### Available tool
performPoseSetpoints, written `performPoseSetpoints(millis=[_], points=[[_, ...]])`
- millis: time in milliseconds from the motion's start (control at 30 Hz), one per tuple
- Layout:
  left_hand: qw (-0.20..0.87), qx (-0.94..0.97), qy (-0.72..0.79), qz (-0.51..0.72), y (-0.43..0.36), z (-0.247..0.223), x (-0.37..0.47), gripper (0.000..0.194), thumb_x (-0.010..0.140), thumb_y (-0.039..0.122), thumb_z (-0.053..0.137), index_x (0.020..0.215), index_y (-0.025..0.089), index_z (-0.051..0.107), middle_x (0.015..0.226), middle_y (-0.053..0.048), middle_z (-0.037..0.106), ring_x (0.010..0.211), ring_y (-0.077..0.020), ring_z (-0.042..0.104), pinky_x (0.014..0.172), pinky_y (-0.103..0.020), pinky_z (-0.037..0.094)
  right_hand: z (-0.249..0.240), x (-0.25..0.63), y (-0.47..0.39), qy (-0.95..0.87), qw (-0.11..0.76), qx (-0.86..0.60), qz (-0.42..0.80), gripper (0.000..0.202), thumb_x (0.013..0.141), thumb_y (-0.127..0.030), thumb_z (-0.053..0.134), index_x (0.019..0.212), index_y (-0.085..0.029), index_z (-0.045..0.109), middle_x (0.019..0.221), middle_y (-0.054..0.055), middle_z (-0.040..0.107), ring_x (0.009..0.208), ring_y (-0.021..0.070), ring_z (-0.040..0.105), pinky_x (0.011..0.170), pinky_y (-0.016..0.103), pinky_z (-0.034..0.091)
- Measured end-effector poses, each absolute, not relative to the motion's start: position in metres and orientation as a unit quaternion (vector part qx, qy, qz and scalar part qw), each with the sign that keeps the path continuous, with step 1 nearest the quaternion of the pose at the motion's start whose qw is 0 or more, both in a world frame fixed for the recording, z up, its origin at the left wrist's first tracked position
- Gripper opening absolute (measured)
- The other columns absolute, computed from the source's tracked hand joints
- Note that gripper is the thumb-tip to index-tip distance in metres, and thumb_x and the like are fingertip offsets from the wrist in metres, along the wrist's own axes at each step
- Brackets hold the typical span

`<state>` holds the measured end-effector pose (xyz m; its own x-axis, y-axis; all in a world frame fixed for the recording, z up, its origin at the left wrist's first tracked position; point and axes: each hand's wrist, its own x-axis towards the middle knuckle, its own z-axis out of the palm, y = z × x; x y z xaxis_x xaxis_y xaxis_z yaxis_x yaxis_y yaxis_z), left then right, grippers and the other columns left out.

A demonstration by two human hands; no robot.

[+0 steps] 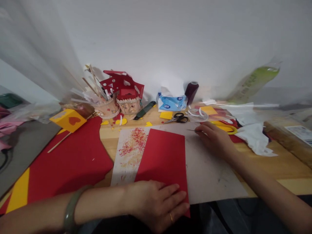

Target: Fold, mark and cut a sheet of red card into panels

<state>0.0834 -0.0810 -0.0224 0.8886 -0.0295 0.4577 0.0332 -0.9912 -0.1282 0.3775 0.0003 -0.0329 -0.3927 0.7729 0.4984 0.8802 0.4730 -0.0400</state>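
My left hand lies flat, fingers stretched, on the lower end of a red sheet of card. The card rests on a pale work board, whose left part is covered in red and gold specks. Over the board's far right part, my right hand is closed around a thin pointed tool. Only the tool's tip shows, pointing left, so its exact kind is hidden. Beyond that hand are black-handled scissors and a clear roll of tape.
Large red card and a yellow paper box on a stick lie left. Behind stand decorated pots, a green utility knife, a tissue pack and a dark thread spool. Crumpled tissue lies right.
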Motion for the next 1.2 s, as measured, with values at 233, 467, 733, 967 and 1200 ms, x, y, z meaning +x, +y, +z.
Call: performPoseSetpoints(millis=[233,467,733,967,1200], points=[[0.21,-0.955,-0.097,-0.187,-0.059,-0.016,0.07,0.033,0.09,0.011,0.038,0.112,0.002,0.06,0.111,-0.016,0.066,0.099,-0.0267,0.065,0.077,-0.034,0.055,-0.03,0.381,-0.052,-0.897,0.179,-0.362,-0.179,0.029,0.092,-0.011,0.035,0.107,-0.021,0.058,0.097,0.004,0.068,0.086,0.0152,0.064,0.068,0.025,0.05],[0.133,-0.974,-0.101,-0.154,-0.05,-0.039,0.072,0.033,0.093,0.012,0.036,0.117,0.006,0.057,0.122,-0.011,0.061,0.111,-0.0232,0.059,0.085,-0.032,0.052,-0.028,0.368,-0.06,-0.899,0.131,-0.331,-0.255,0.031,0.088,-0.002,0.031,0.107,-0.011,0.054,0.093,0.01,0.068,0.085,0.0184,0.063,0.061,0.026,0.051],[0.044,-0.985,-0.066,-0.151,-0.048,-0.038,0.072,0.034,0.094,0.014,0.035,0.121,0.008,0.055,0.126,-0.008,0.059,0.115,-0.0214,0.055,0.091,-0.031,0.049,-0.02,0.348,-0.055,-0.888,0.081,-0.338,-0.3,0.035,0.082,0.004,0.029,0.093,-0.009,0.06,0.078,0.01,0.066,0.07,0.0179,0.061,0.047,0.025,0.045],[0.027,-0.984,-0.076,-0.16,-0.049,-0.039,0.072,0.035,0.094,0.014,0.034,0.12,0.009,0.056,0.125,-0.006,0.06,0.114,-0.0212,0.057,0.088,-0.031,0.051,-0.023,0.333,-0.048,-0.888,0.059,-0.359,-0.283,0.031,0.078,0.004,0.038,0.093,-0.008,0.063,0.074,0.01,0.063,0.065,0.0191,0.06,0.042,0.027,0.041],[0.027,-0.981,-0.088,-0.169,-0.049,-0.039,0.072,0.035,0.095,0.014,0.031,0.119,0.01,0.057,0.124,-0.005,0.061,0.113,-0.02,0.057,0.088,-0.03,0.051,-0.021,0.345,-0.045,-0.896,0.082,-0.327,-0.288,0.036,0.085,0.0,0.029,0.094,-0.011,0.062,0.083,0.011,0.068,0.074,0.0187,0.063,0.049,0.025,0.047]])
